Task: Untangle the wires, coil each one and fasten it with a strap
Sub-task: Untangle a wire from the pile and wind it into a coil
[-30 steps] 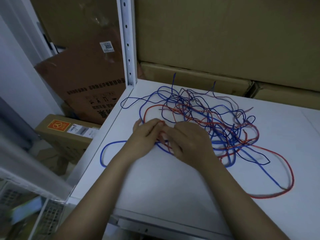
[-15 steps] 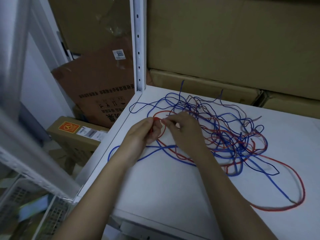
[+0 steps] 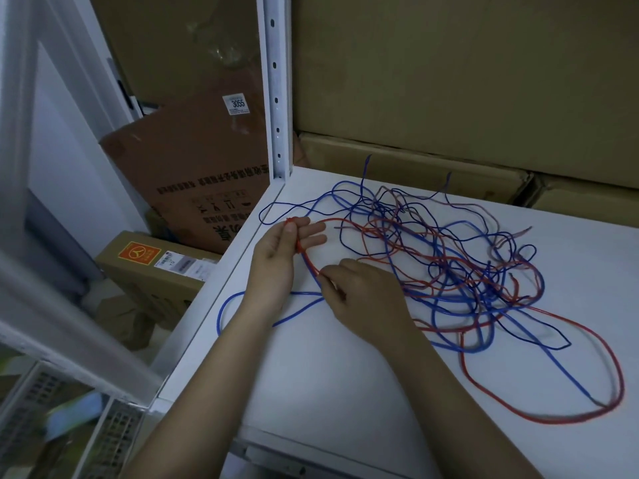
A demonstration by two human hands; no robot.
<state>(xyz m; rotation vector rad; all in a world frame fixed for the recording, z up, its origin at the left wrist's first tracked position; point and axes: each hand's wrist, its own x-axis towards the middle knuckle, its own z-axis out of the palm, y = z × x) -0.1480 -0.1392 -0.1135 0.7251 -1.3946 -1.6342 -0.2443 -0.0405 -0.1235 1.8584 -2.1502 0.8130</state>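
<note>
We see a tangle of red and blue wires (image 3: 449, 267) spread over the white shelf (image 3: 345, 382), most of it bunched toward the back right. The left hand (image 3: 276, 257) is raised near the shelf's left edge, its thumb and forefinger pinching the end of a red wire (image 3: 306, 259), with the other fingers (image 3: 313, 231) stretched out. The right hand (image 3: 359, 295) sits just beside it, lower, fingertips closed on the same red wire a short way along, so the strand runs taut between both hands. A thick blue wire (image 3: 235, 302) loops over the shelf's left edge and passes under both wrists. A wide red loop (image 3: 615, 368) lies at the right front. Cardboard boxes (image 3: 449, 81) stand stacked behind the shelf, and a white perforated upright (image 3: 276, 91) rises at its back left corner.
</note>
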